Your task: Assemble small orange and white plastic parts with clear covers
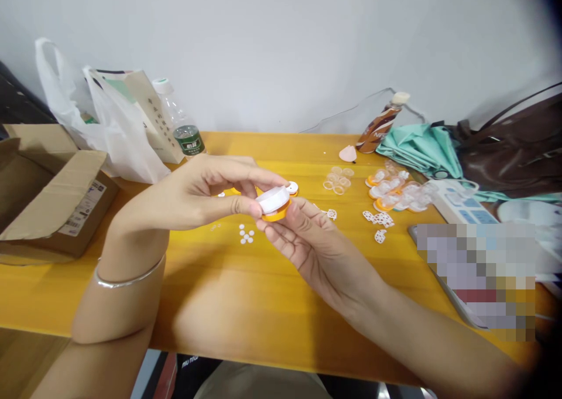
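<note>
Between my two hands, above the middle of the table, are a round white cap-like part (273, 200) and an orange ring-shaped part (276, 214) right under it. My left hand (219, 191) pinches the white part between thumb and fingers. From below and the right, my right hand (307, 241) grips the orange part with its thumb on the edge. The two parts meet at a slight tilt; whether they are joined I cannot tell. Behind my fingers lies another white disc (292, 187) with orange under it, partly hidden. Several small white discs (246, 235) lie below my left hand.
Clear rings (338, 180), white cut-out pieces (380, 218) and a cluster of orange-and-clear parts (390, 191) lie right of centre. A cardboard box (52, 194), bags (118, 129) and a water bottle (187, 132) stand left. A brown bottle (381, 123), green cloth (421, 147) and blurred-out device (474, 276) are right.
</note>
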Demonstrator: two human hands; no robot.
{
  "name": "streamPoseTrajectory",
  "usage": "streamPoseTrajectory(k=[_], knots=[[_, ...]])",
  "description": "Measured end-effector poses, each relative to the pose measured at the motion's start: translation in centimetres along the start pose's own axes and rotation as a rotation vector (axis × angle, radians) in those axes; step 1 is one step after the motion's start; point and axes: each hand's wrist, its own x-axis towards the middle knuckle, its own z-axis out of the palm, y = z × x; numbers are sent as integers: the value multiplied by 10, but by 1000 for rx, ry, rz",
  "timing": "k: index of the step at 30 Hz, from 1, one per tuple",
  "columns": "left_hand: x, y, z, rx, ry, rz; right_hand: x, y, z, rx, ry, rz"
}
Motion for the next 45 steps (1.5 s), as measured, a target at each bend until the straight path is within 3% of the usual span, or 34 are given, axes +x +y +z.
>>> streamPoseTrajectory(k=[45], knots=[[0, 0, -4, -43, -64, -31, -2, 1, 0, -18, -6, 19]])
